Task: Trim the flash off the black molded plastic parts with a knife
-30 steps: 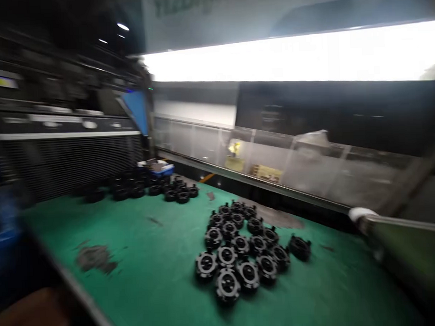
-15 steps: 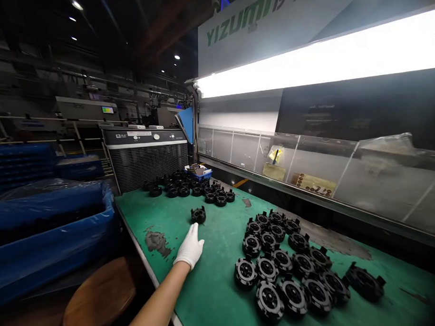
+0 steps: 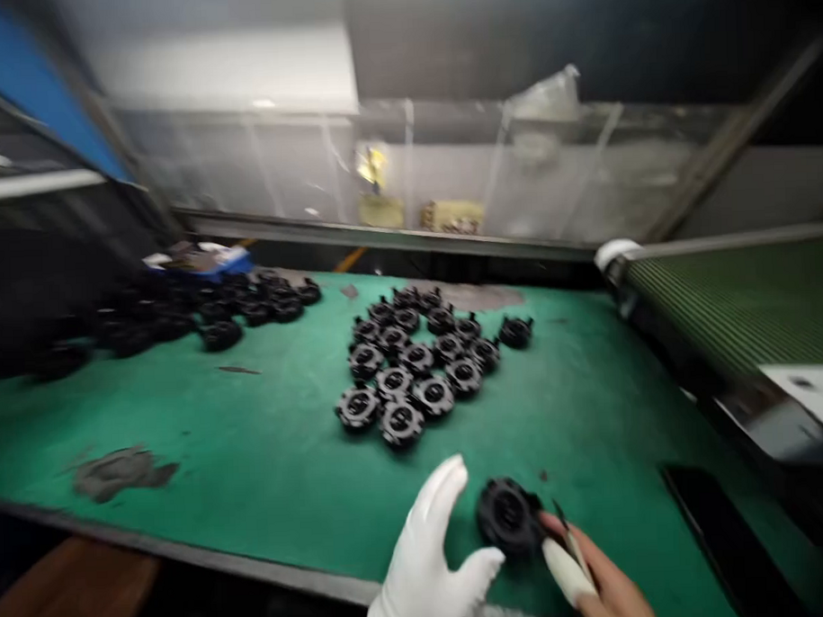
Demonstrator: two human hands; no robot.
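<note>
My left hand, in a white glove, is open near the table's front edge, thumb and fingers spread. Just right of it is a black round plastic part with a ring-shaped face and small tabs. My right hand grips this part by its right edge. A thin pointed tool also lies in the right hand; blur hides its exact kind. A pale cover sits on one of that hand's digits. Beyond both hands stands a group of similar black round parts on the green table.
More black parts crowd the far left, before a blue box. One part sits apart on the right. A dark phone-like slab lies at right, below a green conveyor belt. Clear panels line the back.
The view has swung right and down. My left hand, earlier stretched out by a lone black part, is now back near the front edge. My right hand has come into view with a part.
</note>
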